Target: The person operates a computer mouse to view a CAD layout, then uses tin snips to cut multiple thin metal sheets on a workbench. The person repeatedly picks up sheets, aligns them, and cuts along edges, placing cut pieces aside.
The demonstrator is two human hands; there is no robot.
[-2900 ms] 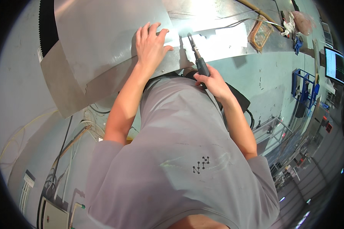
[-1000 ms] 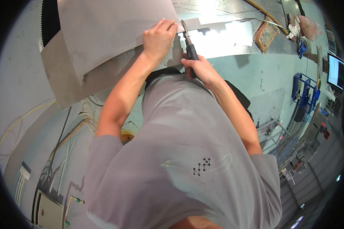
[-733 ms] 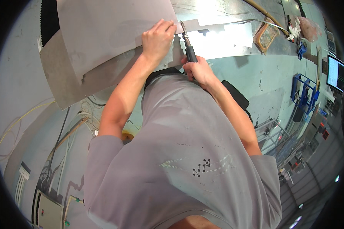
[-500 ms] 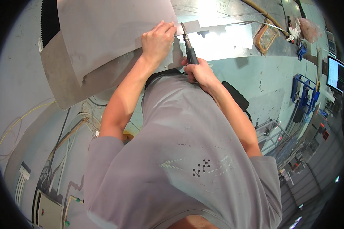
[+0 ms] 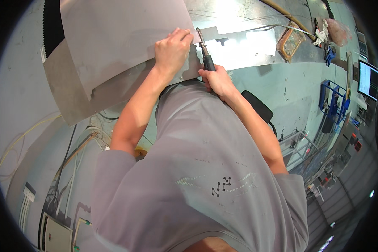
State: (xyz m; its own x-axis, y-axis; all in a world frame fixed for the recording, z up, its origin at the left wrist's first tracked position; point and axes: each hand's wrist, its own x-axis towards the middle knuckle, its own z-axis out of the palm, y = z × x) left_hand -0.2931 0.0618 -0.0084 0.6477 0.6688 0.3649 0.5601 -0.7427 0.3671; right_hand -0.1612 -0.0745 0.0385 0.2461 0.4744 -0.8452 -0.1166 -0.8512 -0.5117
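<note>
At the right corner of a large pale sheet [image 5: 122,33], my left hand [image 5: 173,48] is closed over the edge with its fingers bunched together. In my right hand [image 5: 217,79] are black-handled snips [image 5: 208,63], gripped by their handles. Their slim metal jaws [image 5: 201,42] point away from me, right beside the sheet's corner and close to my left fingertips. Whether the jaws touch the sheet, I cannot tell. Beneath the pale sheet lies a darker grey metal plate [image 5: 65,84], showing along its left and near sides.
On the shiny metal bench [image 5: 239,59] to the right is a brown-framed clear piece [image 5: 290,43]. Beyond it lie white crumpled cloth [image 5: 321,33], a clear plastic bag [image 5: 338,32] and something blue [image 5: 330,54]. A blue rack [image 5: 332,98] and a monitor [image 5: 368,82] stand farther right.
My right hand and the snips have shifted slightly toward me, and the jaws now look wider apart. My left hand stays at the sheet's corner, a little nearer me.
</note>
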